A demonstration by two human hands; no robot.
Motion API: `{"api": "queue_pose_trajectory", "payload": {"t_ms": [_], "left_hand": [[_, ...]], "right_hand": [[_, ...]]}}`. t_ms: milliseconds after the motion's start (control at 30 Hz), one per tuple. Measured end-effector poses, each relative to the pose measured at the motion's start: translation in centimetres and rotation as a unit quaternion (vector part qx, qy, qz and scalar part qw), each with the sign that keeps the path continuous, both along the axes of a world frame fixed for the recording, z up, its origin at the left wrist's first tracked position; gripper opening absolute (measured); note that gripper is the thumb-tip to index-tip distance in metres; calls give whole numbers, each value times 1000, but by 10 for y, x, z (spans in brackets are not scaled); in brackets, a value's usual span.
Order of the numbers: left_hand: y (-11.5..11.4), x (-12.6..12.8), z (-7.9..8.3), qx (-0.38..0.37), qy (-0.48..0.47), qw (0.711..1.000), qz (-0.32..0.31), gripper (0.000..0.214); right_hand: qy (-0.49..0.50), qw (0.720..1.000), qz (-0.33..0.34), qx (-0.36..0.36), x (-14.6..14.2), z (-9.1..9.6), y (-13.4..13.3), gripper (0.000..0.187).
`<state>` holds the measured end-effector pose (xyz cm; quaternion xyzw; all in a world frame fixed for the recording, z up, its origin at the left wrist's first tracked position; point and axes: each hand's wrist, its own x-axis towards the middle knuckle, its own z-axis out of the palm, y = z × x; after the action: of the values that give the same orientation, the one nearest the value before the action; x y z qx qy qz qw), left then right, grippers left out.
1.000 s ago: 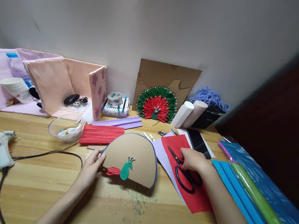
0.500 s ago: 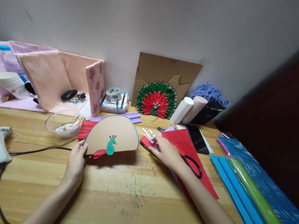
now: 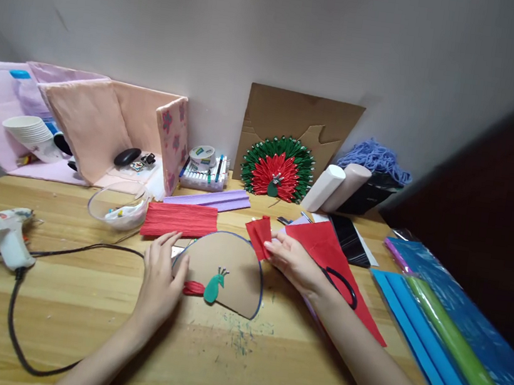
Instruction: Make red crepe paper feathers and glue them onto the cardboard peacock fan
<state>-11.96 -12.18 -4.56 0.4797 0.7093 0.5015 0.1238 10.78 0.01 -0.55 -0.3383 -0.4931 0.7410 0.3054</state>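
A tan cardboard half-disc [image 3: 233, 262] with a blue edge rests on the wooden table. On it are a green peacock cutout [image 3: 213, 288] and a red crepe-paper feather [image 3: 194, 288] pointing left. My left hand [image 3: 160, 284] is open, fingers apart, over the half-disc's left edge; whether it touches cannot be seen. Between the fingers and thumb of my right hand [image 3: 295, 259] is a small red paper piece [image 3: 258, 234], held by the half-disc's upper right edge. Under my right forearm, scissors [image 3: 344, 286] lie on a red sheet [image 3: 326, 242], their blades hidden.
A glue gun [image 3: 9, 236] with a black cord stands at left. Red crepe paper [image 3: 180, 220], a purple strip [image 3: 209, 199] and a clear bowl [image 3: 117, 209] lie behind. A finished paper peacock [image 3: 279, 170] leans by the wall. Blue and green rolls [image 3: 447, 331] line the right.
My left hand has let go of the half-disc, which now lies on the table, further right and nearer. My right hand has picked up the small red paper piece.
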Motion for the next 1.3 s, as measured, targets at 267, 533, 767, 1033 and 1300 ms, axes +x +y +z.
{"api": "queue_pose_trajectory", "payload": {"t_ms": [267, 533, 767, 1033, 1300], "left_hand": [[-8, 40, 14, -90, -345, 900, -250, 34], [-8, 34, 13, -77, -328, 915, -223, 20], [-12, 35, 21, -73, -229, 924, -297, 17], [-15, 36, 21, -115, -280, 892, -337, 26], [-7, 47, 21, -98, -316, 906, -262, 33]], "right_hand": [[-2, 991, 115, -62, -30, -17, -55, 28], [-139, 966, 40, 216, -29, -10, -60, 16], [-181, 929, 24, 322, -24, -2, -59, 35], [-52, 987, 134, 68, -25, -1, -50, 18], [-75, 992, 75, 63, -24, -3, -42, 25]]}}
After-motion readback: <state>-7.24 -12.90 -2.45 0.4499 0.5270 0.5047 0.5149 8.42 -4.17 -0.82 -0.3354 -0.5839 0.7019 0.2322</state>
